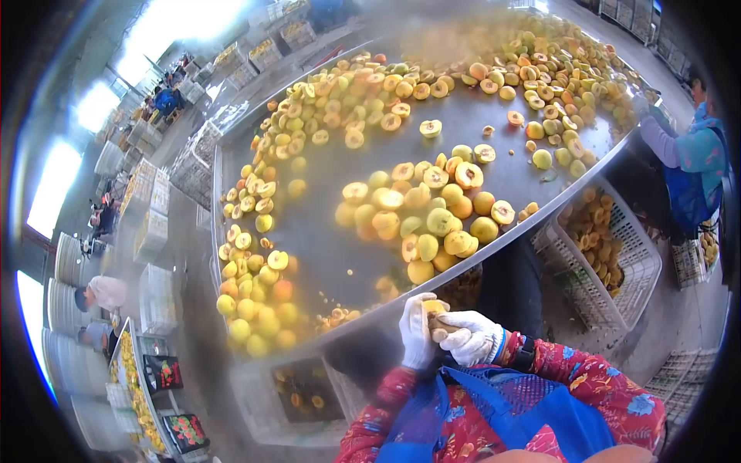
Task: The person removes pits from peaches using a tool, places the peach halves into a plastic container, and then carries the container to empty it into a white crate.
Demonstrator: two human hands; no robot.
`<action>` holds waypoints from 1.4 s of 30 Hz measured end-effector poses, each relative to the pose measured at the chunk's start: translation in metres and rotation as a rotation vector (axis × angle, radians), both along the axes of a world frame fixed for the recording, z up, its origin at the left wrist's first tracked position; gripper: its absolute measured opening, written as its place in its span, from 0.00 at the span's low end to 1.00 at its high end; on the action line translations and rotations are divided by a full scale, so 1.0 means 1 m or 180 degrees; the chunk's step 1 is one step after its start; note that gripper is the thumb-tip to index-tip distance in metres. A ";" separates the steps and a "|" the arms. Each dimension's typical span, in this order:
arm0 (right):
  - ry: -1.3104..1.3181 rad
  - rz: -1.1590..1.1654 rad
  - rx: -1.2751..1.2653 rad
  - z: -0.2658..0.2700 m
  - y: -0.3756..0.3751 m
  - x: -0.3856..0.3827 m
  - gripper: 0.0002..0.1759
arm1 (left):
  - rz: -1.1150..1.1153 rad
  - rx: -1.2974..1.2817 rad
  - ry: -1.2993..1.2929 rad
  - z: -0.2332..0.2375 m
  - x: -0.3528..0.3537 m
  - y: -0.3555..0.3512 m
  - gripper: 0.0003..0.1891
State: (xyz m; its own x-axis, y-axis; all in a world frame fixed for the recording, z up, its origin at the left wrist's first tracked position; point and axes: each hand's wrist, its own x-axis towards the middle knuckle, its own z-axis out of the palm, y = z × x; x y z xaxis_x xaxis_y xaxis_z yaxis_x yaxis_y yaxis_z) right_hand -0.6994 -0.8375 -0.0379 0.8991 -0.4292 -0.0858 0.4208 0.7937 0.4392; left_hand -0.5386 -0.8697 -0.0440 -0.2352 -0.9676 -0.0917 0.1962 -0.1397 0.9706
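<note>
In front of my body, just past the table's near edge, my left hand (417, 333) in a white glove is closed around a yellow peach piece (434, 306). My right hand (477, 339), also gloved, presses against it with bent fingers. Its fingertips look brown and stained; whether it grips a small tool is hidden. On the metal table (312, 247) beyond, a pile of peaches (440, 221) lies closest to my hands, some whole and some halved with the brown pit cavity showing.
More peach halves (353, 100) cover the table's far and left sides. Under the right edge stands a white crate (641, 270) holding peach pieces; another crate (347, 386) sits below on the left. A co-worker (698, 166) stands at the right. Stacked crates (158, 297) line the left.
</note>
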 end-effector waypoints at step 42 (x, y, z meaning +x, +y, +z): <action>0.6417 0.0027 -0.5429 0.050 -0.021 0.025 0.19 | -0.0018 -0.0302 -0.1122 -0.016 0.053 -0.034 0.18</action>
State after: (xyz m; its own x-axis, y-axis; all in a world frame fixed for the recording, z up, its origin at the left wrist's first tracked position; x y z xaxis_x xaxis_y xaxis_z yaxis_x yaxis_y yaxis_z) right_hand -0.6746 -0.8587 0.0123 0.2822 -0.9510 -0.1267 -0.6161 -0.0784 -0.7837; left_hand -0.4853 -0.9037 -0.0605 -0.2106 -0.9745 -0.0779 -0.1532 -0.0458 0.9871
